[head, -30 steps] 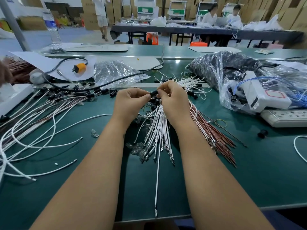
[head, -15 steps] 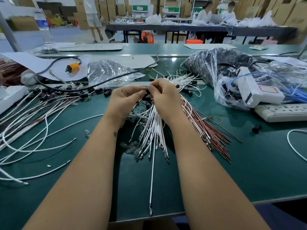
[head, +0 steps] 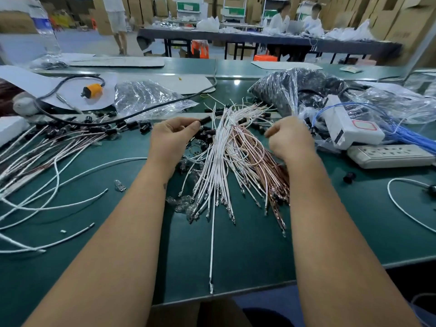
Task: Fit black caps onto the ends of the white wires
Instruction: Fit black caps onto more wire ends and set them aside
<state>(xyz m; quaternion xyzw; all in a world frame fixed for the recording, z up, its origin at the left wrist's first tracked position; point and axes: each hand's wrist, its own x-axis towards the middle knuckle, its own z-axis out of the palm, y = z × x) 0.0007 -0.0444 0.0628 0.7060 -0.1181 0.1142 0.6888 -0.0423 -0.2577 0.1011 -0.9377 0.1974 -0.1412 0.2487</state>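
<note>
On the green table [head: 236, 260], bare surface is left between the forearms down to the near edge, crossed by one white wire [head: 213, 232] whose metal tip is set just short of that edge. One fanned bundle of white wires [head: 212, 166] is laid between the two hands, with one reddish bundle [head: 266, 166] touching its right side. One black cap [head: 205, 119], with a wire running from it, is pinched by the left hand [head: 171, 138] above the bundle. The right hand [head: 289, 136] is loosely curled; anything held cannot be told. One loose cap [head: 349, 177] is set beside one power strip [head: 389, 156]. Capped wires [head: 59, 138] are spread toward the left edge.
</note>
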